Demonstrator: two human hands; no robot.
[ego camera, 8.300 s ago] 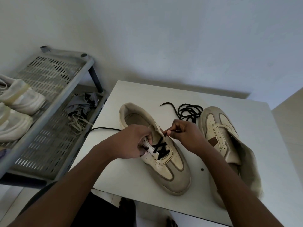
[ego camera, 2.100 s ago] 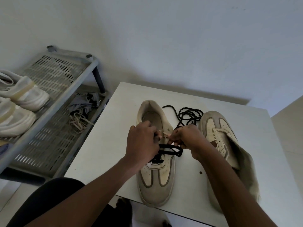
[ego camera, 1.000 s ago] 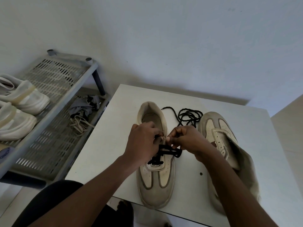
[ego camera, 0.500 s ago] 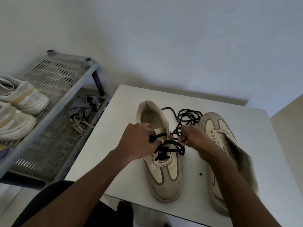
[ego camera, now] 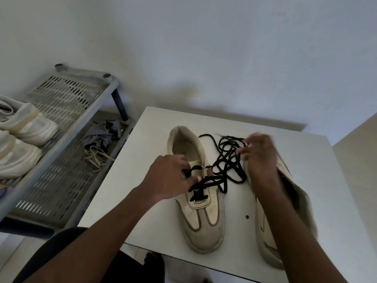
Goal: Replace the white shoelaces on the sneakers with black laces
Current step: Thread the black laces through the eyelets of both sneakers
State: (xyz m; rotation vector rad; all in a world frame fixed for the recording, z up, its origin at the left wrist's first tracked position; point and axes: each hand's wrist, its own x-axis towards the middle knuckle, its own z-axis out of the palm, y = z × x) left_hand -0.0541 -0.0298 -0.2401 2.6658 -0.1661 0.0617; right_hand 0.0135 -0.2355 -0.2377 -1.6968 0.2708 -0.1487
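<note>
A cream sneaker (ego camera: 201,217) lies on the white table (ego camera: 142,180), toe toward me, with a black lace (ego camera: 221,170) crossed through its lower eyelets. My left hand (ego camera: 169,178) rests on the sneaker's left side and pinches one end of that lace. My right hand (ego camera: 258,158) is blurred, raised over the second sneaker (ego camera: 271,242), with the lace's long loose part running to its fingers. The rest of the lace lies coiled behind the shoes. The second sneaker has no lace and is partly hidden by my right forearm.
A grey slatted shoe rack (ego camera: 61,160) stands left of the table. Two white shoes (ego camera: 22,139) sit on its upper shelf. White laces (ego camera: 98,158) and a grey cloth (ego camera: 100,137) lie on its lower shelf. A wall is close behind the table.
My right hand has moved up and to the right, drawing the black lace out through the eyelet. My left hand stays on the sneaker, which has shifted slightly.
</note>
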